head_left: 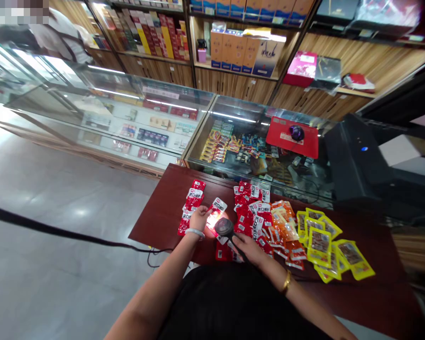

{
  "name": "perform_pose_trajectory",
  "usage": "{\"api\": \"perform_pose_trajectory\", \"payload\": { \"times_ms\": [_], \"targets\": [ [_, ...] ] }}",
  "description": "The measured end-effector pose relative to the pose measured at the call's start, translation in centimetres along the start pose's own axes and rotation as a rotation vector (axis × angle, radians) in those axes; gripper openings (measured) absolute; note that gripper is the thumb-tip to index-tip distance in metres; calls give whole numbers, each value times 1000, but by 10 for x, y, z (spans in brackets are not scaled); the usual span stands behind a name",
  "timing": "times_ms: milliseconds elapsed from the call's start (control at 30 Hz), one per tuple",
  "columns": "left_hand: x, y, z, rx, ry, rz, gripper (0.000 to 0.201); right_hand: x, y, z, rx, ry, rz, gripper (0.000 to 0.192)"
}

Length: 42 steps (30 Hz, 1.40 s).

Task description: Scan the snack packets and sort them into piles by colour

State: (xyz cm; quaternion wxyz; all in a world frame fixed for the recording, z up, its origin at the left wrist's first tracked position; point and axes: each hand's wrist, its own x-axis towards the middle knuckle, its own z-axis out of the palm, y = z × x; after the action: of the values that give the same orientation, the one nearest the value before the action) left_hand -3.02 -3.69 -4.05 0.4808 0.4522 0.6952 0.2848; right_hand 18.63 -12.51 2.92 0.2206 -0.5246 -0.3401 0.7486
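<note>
My right hand [248, 248] is closed around the handle of a black scanner [225, 228], its head pointing away from me toward eleven o'clock. My left hand [199, 218] has a narrow grip, thumb and fingertips drawn together on the left edge of a red-and-white packet [218, 205] — whether the packet is lifted or resting on the table [156, 208], I cannot tell. It lies just beside the scanner's head at eleven o'clock, and a bright patch of light glows on its red middle.

Taking the scanner as the centre of the dial, a short column of red packets [193, 202] lies at ten o'clock, overlapping each other. A heap of red-and-white packets [245, 219] spreads at two, close by; orange packets [285, 224] lie against it at three, and yellow packets [319, 246] fan out farther along, just past three. More red packets [224, 251] sit at six, partly hidden by my right hand.

The glass counter [233, 106] stands past the table's far edge, around one o'clock, with a red mat [276, 137] on top and a dark rounded thing [296, 132] on the mat. A black machine [350, 160] with a small blue light is at two. Boxes fill the shelves [193, 38] at twelve — and a person in white [58, 30] is well off, between ten and eleven.
</note>
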Motion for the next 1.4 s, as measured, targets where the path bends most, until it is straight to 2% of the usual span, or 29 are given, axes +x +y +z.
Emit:
{"api": "perform_pose_trajectory", "payload": {
  "times_ms": [67,167,267,333,400,467,533,600,700,800,933,1133,1233,1300,1400],
  "targets": [
    [-2,-2,-14,-27,70,0,26,0,2,0,-8,-21,7,58],
    [-8,-12,-45,5,199,-82,28,2,6,0,-40,-48,16,62],
    [-20,-26,-71,199,324,-173,33,3,8,0,-55,-49,10,62],
    [-31,-33,-76,422,453,-156,47,3,6,0,-46,-42,4,60],
    [-41,-38,-70,615,510,-74,70,1,3,1,-29,-28,8,59],
    [-49,-41,-58,739,433,32,79,0,0,1,-8,-9,7,60],
    [-51,-44,-46,827,326,109,71,-2,-1,0,8,7,1,59],
    [-45,-45,-40,881,277,149,64,-2,0,-2,12,14,-1,57],
    [-25,-41,-44,915,264,153,65,-1,5,-6,17,14,-8,53],
    [-8,-27,-53,938,255,167,68,-2,9,-9,30,19,-21,50],
    [-14,-6,-47,956,206,266,72,-3,10,-9,45,20,-26,51],
    [-34,10,-4,953,-260,477,56,-7,6,-7,42,16,2,58],
    [-29,17,8,984,-338,497,46,-7,6,-6,53,28,3,59],
    [-25,21,8,990,-362,487,39,-7,7,-7,51,38,-11,58],
    [-19,20,-1,898,-385,304,34,-8,7,-7,42,56,-44,53]
  ]
}}
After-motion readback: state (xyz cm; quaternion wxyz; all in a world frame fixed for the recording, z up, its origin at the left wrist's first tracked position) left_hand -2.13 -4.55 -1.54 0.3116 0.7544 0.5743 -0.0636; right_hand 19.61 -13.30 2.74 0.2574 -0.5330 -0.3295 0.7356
